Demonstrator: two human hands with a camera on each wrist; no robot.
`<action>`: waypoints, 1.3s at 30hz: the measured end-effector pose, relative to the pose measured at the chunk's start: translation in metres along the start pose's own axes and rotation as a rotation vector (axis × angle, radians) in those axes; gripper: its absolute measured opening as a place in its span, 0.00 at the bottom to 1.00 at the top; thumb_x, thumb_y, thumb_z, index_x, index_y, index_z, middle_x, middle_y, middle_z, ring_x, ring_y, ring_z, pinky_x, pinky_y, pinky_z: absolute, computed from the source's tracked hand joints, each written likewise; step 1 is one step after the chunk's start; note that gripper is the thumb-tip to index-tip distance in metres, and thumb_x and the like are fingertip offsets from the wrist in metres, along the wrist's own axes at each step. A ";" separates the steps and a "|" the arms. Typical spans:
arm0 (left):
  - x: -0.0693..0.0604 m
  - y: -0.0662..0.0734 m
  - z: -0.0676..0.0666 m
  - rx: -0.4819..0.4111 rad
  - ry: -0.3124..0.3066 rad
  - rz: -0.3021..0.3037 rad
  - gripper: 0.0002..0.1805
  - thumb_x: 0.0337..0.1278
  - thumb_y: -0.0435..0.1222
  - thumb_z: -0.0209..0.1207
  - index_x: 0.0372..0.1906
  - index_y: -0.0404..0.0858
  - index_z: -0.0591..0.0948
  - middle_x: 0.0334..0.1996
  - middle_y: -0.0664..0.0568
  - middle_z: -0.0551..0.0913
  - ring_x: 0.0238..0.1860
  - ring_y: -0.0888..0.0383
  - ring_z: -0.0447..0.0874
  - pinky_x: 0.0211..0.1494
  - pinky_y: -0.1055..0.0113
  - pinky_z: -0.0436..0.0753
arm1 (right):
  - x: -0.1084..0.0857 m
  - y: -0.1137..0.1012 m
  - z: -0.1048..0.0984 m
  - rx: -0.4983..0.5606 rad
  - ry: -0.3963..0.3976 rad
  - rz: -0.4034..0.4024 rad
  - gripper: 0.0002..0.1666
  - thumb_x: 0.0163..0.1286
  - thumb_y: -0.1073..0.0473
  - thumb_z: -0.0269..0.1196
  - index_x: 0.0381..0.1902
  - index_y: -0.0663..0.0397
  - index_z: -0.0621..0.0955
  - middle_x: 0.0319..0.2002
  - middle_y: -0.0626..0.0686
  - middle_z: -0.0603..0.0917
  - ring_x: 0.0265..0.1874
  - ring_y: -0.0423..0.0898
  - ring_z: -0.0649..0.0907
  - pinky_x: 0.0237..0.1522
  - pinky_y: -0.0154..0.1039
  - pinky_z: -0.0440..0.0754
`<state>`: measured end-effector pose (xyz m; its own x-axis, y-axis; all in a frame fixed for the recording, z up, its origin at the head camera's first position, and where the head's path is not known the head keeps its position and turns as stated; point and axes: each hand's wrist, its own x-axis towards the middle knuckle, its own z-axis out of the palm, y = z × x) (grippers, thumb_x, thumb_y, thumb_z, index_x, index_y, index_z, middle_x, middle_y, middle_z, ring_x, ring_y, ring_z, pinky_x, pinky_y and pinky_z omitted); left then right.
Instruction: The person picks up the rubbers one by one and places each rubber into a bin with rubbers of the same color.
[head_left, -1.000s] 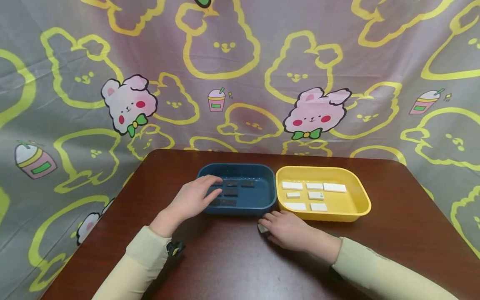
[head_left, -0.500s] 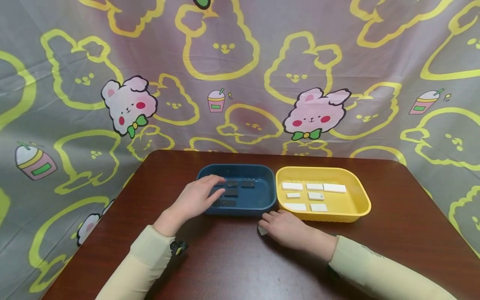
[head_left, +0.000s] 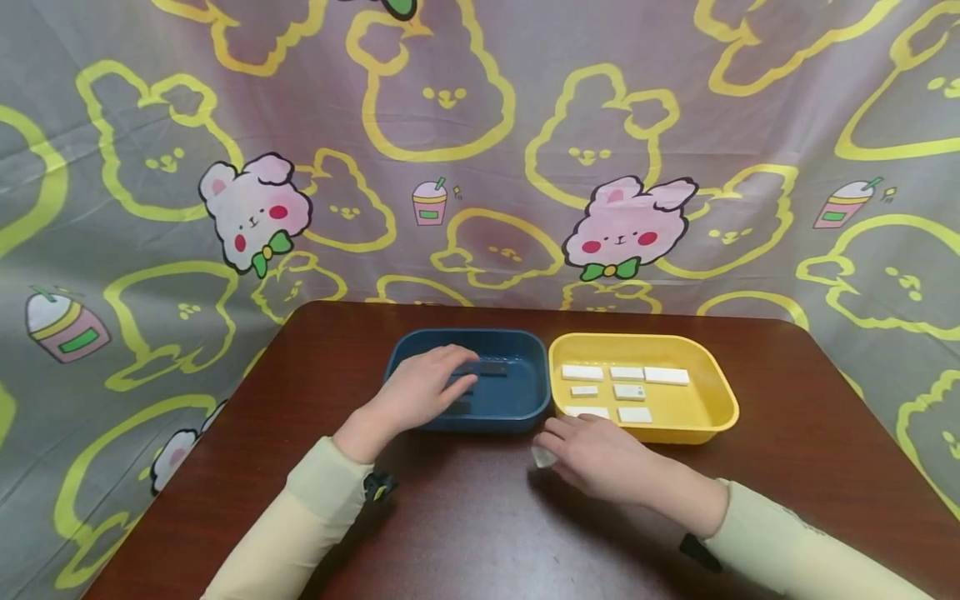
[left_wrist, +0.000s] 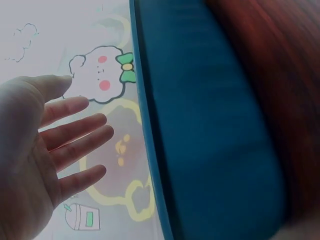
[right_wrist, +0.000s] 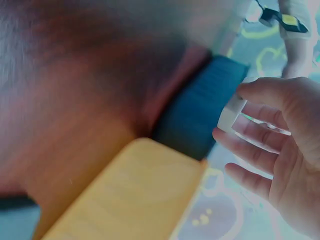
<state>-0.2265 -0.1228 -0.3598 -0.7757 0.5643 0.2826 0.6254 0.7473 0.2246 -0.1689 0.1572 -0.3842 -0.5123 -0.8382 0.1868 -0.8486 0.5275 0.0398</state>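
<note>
My right hand (head_left: pixel 600 457) pinches a small white block (right_wrist: pixel 232 114) between thumb and fingers, just above the table in front of the yellow bin (head_left: pixel 716 429). Over the blue bin (head_left: pixel 517 423) hovers my left hand (head_left: pixel 420 392), its fingers loosely spread. The left wrist view shows that hand (left_wrist: pixel 45 145) holding nothing. Several dark blocks, such as a dark block (head_left: pixel 493 369), lie inside the blue bin, partly hidden by the left hand. Several white blocks, among them a white block (head_left: pixel 666 376), lie on the yellow bin's floor.
Both bins stand side by side on a dark brown table (head_left: pixel 480 533). A patterned curtain (head_left: pixel 480 167) with cartoon animals hangs behind it and along the sides.
My right hand has lifted the white block off the table and shifted slightly right. Over the blue bin, my left hand has moved to the right.
</note>
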 end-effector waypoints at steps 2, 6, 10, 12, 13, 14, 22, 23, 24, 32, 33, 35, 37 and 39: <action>0.004 0.003 0.001 0.001 -0.005 0.017 0.20 0.67 0.45 0.57 0.58 0.40 0.78 0.54 0.51 0.80 0.54 0.56 0.78 0.55 0.57 0.78 | -0.004 0.003 -0.007 0.005 0.016 0.024 0.22 0.56 0.55 0.73 0.48 0.50 0.80 0.36 0.45 0.78 0.33 0.42 0.78 0.37 0.38 0.80; 0.013 0.008 0.003 0.024 -0.018 0.046 0.20 0.67 0.47 0.57 0.58 0.42 0.79 0.53 0.52 0.80 0.54 0.57 0.78 0.55 0.59 0.77 | -0.012 0.010 -0.020 -0.009 0.055 0.067 0.25 0.54 0.55 0.75 0.49 0.50 0.80 0.37 0.46 0.78 0.34 0.43 0.79 0.38 0.40 0.81; 0.022 0.015 0.005 0.038 -0.036 0.087 0.20 0.66 0.46 0.58 0.58 0.41 0.78 0.53 0.52 0.80 0.54 0.57 0.78 0.55 0.59 0.77 | -0.020 0.020 -0.032 -0.015 0.077 0.142 0.26 0.52 0.56 0.76 0.49 0.52 0.80 0.38 0.47 0.79 0.36 0.43 0.80 0.40 0.42 0.82; 0.026 0.019 0.007 0.040 -0.048 0.110 0.20 0.66 0.45 0.58 0.58 0.41 0.78 0.53 0.52 0.80 0.53 0.57 0.79 0.54 0.60 0.78 | -0.024 0.026 -0.037 -0.007 0.080 0.193 0.27 0.51 0.56 0.76 0.49 0.52 0.80 0.38 0.47 0.80 0.35 0.44 0.80 0.41 0.43 0.82; 0.027 0.021 0.008 0.036 -0.053 0.123 0.20 0.66 0.45 0.58 0.58 0.40 0.78 0.53 0.52 0.80 0.53 0.57 0.79 0.54 0.60 0.78 | -0.026 0.030 -0.039 -0.003 0.088 0.219 0.27 0.51 0.57 0.76 0.49 0.53 0.80 0.38 0.47 0.80 0.35 0.44 0.80 0.41 0.43 0.82; 0.029 0.023 0.009 0.036 -0.059 0.135 0.20 0.66 0.45 0.58 0.58 0.40 0.78 0.53 0.51 0.80 0.53 0.57 0.79 0.54 0.60 0.78 | -0.028 0.033 -0.042 0.004 0.095 0.242 0.27 0.50 0.57 0.77 0.48 0.53 0.80 0.38 0.47 0.80 0.34 0.44 0.79 0.40 0.43 0.82; 0.038 0.041 0.018 0.088 -0.096 0.210 0.21 0.67 0.46 0.57 0.60 0.41 0.77 0.56 0.51 0.78 0.57 0.57 0.75 0.57 0.62 0.76 | -0.050 0.070 -0.051 0.027 0.101 0.404 0.21 0.55 0.59 0.73 0.46 0.56 0.81 0.37 0.50 0.82 0.32 0.45 0.80 0.37 0.46 0.82; 0.040 0.044 0.019 0.096 -0.102 0.223 0.22 0.67 0.46 0.57 0.61 0.41 0.76 0.58 0.51 0.77 0.58 0.56 0.74 0.59 0.62 0.75 | -0.053 0.074 -0.052 0.026 0.090 0.430 0.21 0.56 0.59 0.73 0.46 0.56 0.80 0.38 0.51 0.82 0.33 0.46 0.80 0.37 0.47 0.82; 0.042 0.047 0.021 0.111 -0.108 0.239 0.23 0.67 0.47 0.57 0.62 0.41 0.76 0.59 0.50 0.76 0.60 0.56 0.73 0.60 0.62 0.74 | -0.055 0.079 -0.052 0.020 0.082 0.453 0.20 0.56 0.60 0.72 0.46 0.56 0.81 0.39 0.52 0.83 0.34 0.47 0.80 0.37 0.48 0.82; 0.049 0.072 0.039 0.188 -0.213 0.322 0.36 0.62 0.56 0.57 0.70 0.44 0.67 0.69 0.49 0.66 0.68 0.55 0.63 0.67 0.58 0.65 | -0.073 0.106 -0.043 0.000 0.064 0.531 0.17 0.57 0.62 0.70 0.44 0.58 0.81 0.38 0.54 0.81 0.33 0.49 0.80 0.31 0.49 0.80; 0.049 0.074 0.042 0.194 -0.227 0.327 0.36 0.62 0.56 0.57 0.71 0.45 0.66 0.69 0.49 0.65 0.68 0.55 0.63 0.68 0.58 0.65 | -0.074 0.109 -0.041 0.002 0.058 0.534 0.16 0.58 0.62 0.70 0.44 0.58 0.81 0.39 0.54 0.82 0.33 0.50 0.81 0.31 0.49 0.80; 0.049 0.078 0.047 0.198 -0.245 0.334 0.36 0.62 0.56 0.56 0.71 0.45 0.67 0.69 0.49 0.65 0.68 0.55 0.63 0.68 0.57 0.64 | -0.077 0.116 -0.036 0.005 0.042 0.543 0.16 0.57 0.63 0.70 0.44 0.59 0.81 0.40 0.55 0.82 0.35 0.51 0.81 0.33 0.51 0.80; 0.049 0.081 0.051 0.203 -0.245 0.349 0.33 0.63 0.55 0.56 0.69 0.46 0.68 0.68 0.50 0.68 0.67 0.56 0.64 0.67 0.57 0.65 | -0.079 0.122 -0.031 0.011 0.017 0.556 0.17 0.57 0.64 0.71 0.44 0.58 0.81 0.40 0.55 0.82 0.35 0.51 0.81 0.34 0.52 0.80; 0.050 0.084 0.055 0.211 -0.232 0.373 0.30 0.65 0.52 0.57 0.68 0.45 0.70 0.65 0.51 0.71 0.65 0.56 0.67 0.66 0.57 0.66 | -0.082 0.127 -0.025 0.020 -0.011 0.569 0.17 0.56 0.64 0.72 0.44 0.58 0.82 0.39 0.55 0.81 0.34 0.51 0.80 0.34 0.52 0.80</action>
<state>-0.2175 -0.0127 -0.3780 -0.5149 0.8528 0.0876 0.8524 0.5201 -0.0529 -0.2313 0.2965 -0.3697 -0.8909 -0.4237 0.1635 -0.4404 0.8940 -0.0827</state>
